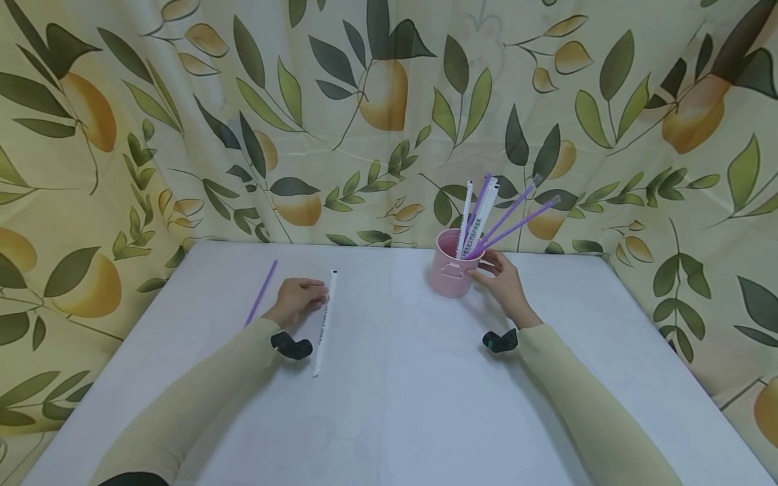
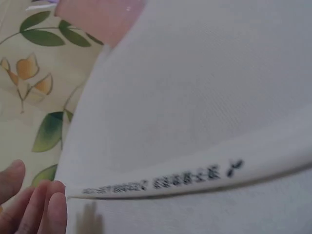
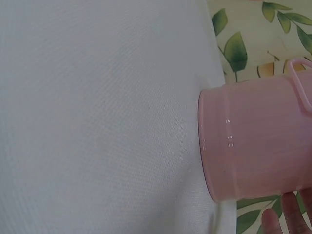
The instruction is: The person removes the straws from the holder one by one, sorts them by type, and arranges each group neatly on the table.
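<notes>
A pink bucket [image 1: 450, 270] stands near the table's back edge, holding several white paper-wrapped straws [image 1: 479, 217] and purple straws [image 1: 513, 227]. My right hand [image 1: 503, 280] is at the bucket's right side. Its fingertips touch the wall in the right wrist view, where the bucket [image 3: 263, 139] fills the right part. Left of centre, a white wrapped straw [image 1: 324, 334] with dark print lies on the table. My left hand [image 1: 298, 300] reaches its fingertips to the straw's left side. In the left wrist view the thumb stands apart from the fingers [image 2: 56, 209], beside the end of the straw [image 2: 161, 186].
A purple straw [image 1: 263, 290] lies on the white table [image 1: 401, 405], left of my left hand and partly hidden by that arm. Behind the table's back edge hangs a curtain [image 1: 377, 169] printed with fruit and leaves.
</notes>
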A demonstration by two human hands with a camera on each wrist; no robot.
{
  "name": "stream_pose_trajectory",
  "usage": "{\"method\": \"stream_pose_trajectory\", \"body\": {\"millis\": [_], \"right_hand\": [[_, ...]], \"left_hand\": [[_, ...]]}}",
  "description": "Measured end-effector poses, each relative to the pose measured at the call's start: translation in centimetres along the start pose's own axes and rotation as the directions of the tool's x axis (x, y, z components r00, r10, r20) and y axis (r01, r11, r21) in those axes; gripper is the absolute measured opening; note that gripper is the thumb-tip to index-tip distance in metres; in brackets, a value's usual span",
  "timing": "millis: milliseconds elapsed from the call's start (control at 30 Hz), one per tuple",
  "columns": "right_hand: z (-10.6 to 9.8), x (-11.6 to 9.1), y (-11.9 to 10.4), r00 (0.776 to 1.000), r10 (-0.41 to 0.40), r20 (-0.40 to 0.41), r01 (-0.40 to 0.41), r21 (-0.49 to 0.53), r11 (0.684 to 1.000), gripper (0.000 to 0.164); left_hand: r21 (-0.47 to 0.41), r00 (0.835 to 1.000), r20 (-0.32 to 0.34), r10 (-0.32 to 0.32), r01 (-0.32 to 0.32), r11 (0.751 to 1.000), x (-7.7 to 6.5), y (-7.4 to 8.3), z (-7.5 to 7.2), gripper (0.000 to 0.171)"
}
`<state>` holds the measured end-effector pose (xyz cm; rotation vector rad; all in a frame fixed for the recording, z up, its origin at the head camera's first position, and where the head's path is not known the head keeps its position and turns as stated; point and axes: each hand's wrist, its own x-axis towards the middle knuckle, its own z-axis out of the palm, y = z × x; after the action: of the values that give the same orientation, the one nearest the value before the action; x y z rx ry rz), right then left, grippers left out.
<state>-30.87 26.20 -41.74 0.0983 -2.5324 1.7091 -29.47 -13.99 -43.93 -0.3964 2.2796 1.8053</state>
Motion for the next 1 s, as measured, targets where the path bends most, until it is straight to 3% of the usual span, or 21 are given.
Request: {"method": "stream_pose_trajectory", "body": {"millis": [100, 200, 300, 400, 700, 1000], "right_hand": [[0.0, 0.0, 0.1, 1.0, 0.004, -0.001, -0.004, -0.001, 1.0, 0.069], [0.0, 0.1, 0.2, 1.0, 0.006, -0.004, -0.006, -0.006, 1.0, 0.069], [0.0, 0.0, 0.2, 1.0, 0.005, -0.005, -0.005, -0.008, 1.0, 0.07], [0.0, 0.1, 0.3, 1.0, 0.007, -0.008, -0.007, -0.004, 1.0, 0.069], [-0.1, 0.2, 0.3, 1.0, 0.01, -0.005, -0.01, -0.018, 1.0, 0.069], [-0.1, 0.0, -0.1, 1.0, 0.006, 0.002, -0.006, -0.016, 1.0, 0.07]], "left_hand": [[-0.061, 0.999, 0.034, 0.03, -0.027, 0.998, 0.0, 0.5, -0.4, 0.035], [-0.098, 0.99, 0.075, 0.117, -0.109, 0.989, 0.0, 1.0, -0.6, 0.04], [-0.131, 0.964, 0.127, 0.232, -0.215, 0.968, 0.0, 1.8, -0.7, 0.044], [-0.17, 0.941, 0.149, 0.304, -0.279, 0.945, -0.1, 2.8, -0.8, 0.044], [-0.171, 0.895, 0.17, 0.412, -0.385, 0.907, 0.2, 5.4, 0.0, 0.041], [-0.191, 0.856, 0.201, 0.475, -0.442, 0.877, 1.0, 9.3, 3.0, 0.037]]}}
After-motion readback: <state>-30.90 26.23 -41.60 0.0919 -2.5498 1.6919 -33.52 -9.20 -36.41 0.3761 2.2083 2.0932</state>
